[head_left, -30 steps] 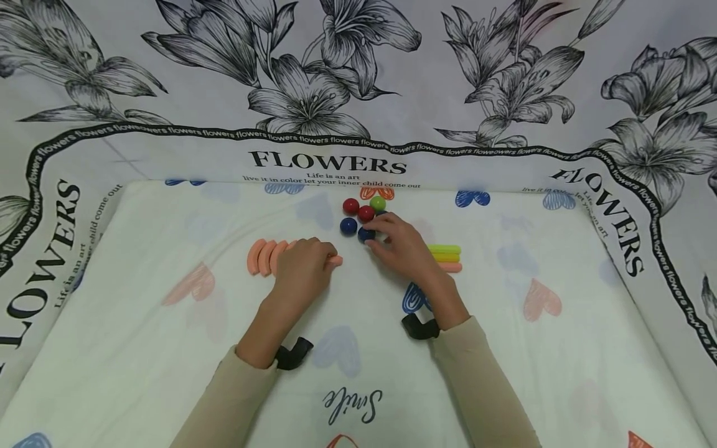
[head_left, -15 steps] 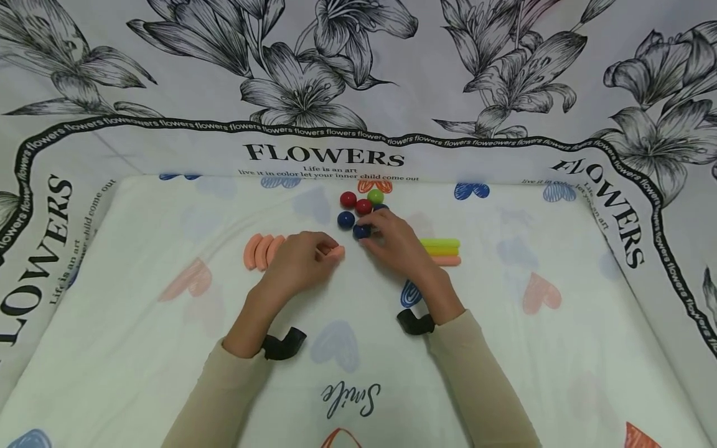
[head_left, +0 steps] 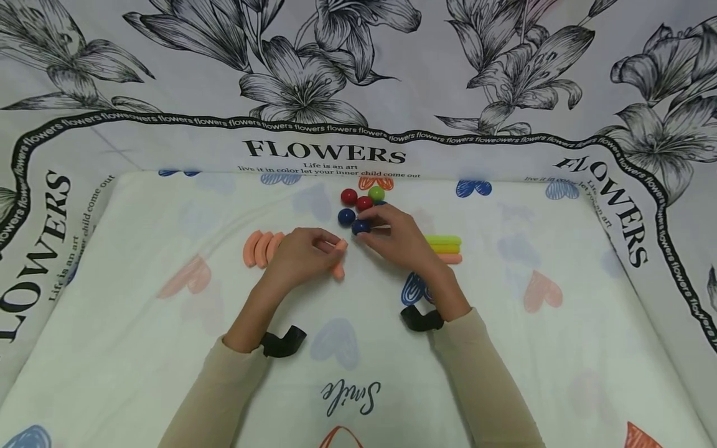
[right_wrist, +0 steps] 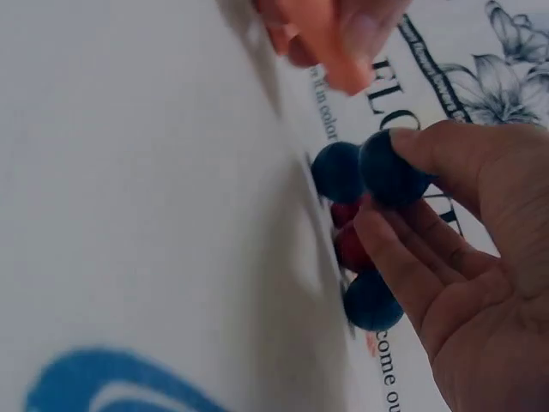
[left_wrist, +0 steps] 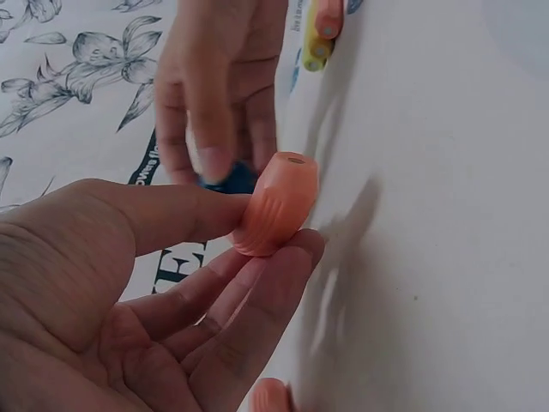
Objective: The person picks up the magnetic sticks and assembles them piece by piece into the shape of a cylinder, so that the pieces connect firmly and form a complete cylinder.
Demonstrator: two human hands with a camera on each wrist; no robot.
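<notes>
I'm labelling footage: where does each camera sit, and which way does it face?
Head: worn on the head, looking forward and down at the cloth; both sleeves, left grip and right grip show.
Left wrist: on that wrist, looking at the left grip holding an orange piece; the right grip beyond.
Right wrist: on that wrist, looking at the right grip pinching a blue ball; part of the left grip at top.
Both wrist views share the orange piece.

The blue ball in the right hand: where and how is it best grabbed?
Probably by pinching the blue ball across its widest part, since it is round with nothing sticking out to grab. Coming from the right seems best, as the right hand does, because another blue ball sits close by on the left.
</notes>
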